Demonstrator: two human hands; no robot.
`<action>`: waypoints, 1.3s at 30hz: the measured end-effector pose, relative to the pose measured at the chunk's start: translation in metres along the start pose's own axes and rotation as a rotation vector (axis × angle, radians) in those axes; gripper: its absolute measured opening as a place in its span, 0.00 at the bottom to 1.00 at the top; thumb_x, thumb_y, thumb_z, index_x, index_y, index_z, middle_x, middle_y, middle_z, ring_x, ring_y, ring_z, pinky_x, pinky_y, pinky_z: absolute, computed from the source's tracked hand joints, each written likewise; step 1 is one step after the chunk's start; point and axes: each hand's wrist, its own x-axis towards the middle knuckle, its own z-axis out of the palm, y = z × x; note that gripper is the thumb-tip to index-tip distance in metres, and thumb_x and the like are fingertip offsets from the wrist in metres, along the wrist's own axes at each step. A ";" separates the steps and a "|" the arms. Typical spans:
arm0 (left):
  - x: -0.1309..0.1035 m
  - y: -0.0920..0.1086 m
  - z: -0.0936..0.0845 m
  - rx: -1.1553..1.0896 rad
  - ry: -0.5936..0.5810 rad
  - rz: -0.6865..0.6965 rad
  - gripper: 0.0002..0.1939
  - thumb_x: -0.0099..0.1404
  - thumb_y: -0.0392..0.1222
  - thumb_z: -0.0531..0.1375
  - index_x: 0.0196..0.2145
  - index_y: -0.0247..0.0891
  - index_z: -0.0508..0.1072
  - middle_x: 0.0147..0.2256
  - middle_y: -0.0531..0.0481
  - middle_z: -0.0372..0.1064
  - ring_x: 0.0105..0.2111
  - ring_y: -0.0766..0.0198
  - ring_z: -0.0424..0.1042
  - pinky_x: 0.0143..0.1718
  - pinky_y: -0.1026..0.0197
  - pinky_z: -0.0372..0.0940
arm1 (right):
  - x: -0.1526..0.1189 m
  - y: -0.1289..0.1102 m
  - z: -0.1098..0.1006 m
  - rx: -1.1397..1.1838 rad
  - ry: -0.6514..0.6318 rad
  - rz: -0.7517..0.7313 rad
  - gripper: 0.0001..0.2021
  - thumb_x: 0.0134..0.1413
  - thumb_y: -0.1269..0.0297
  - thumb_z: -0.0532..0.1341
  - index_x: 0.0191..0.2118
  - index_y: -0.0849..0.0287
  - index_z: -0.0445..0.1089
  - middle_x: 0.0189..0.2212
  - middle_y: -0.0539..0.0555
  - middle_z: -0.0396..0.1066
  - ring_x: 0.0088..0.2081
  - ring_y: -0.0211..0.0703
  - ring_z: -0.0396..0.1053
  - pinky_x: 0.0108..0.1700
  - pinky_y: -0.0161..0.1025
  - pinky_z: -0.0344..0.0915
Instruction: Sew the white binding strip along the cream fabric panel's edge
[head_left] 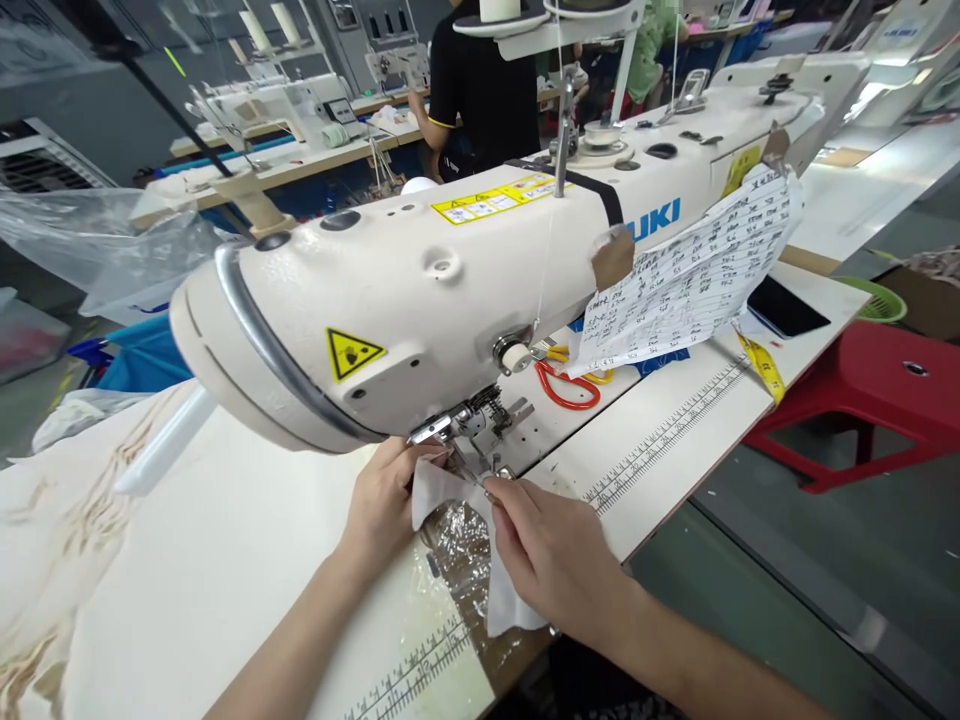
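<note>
A narrow piece of white fabric [439, 488] lies under the needle area of a large cream sewing machine [390, 290]. My left hand [382, 500] is closed on the fabric's left edge, close to the presser foot [469, 455]. On the other side, my right hand [551, 545] pinches near the fabric's right part, just in front of the foot; its fingertips partly hide what they grip. One end of the fabric hangs down below my right hand. Clear, shiny plastic [463, 545] covers the table edge between my hands.
Red-handled scissors [568, 388] lie behind the needle area. A handwritten sheet [690, 270] hangs on the machine, with a phone [787, 306] and yellow tape measure [763, 368] nearby. A red stool [862, 400] stands at right. Beige fabric [82, 530] spreads left. A person in black [484, 95] sits beyond.
</note>
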 end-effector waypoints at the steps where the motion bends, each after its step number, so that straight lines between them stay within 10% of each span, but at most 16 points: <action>1: 0.000 0.000 0.000 0.020 -0.003 -0.008 0.07 0.70 0.40 0.55 0.41 0.39 0.72 0.39 0.47 0.75 0.39 0.60 0.75 0.39 0.60 0.71 | 0.001 -0.001 0.001 -0.011 -0.011 0.002 0.14 0.67 0.71 0.49 0.53 0.62 0.66 0.37 0.56 0.76 0.31 0.46 0.74 0.28 0.39 0.62; 39: -0.002 -0.002 0.003 0.113 0.025 0.024 0.04 0.70 0.35 0.54 0.40 0.40 0.67 0.38 0.47 0.75 0.37 0.61 0.76 0.35 0.60 0.71 | 0.007 -0.002 0.011 -0.148 -0.028 0.014 0.12 0.66 0.72 0.52 0.52 0.62 0.66 0.33 0.55 0.75 0.28 0.48 0.74 0.24 0.41 0.63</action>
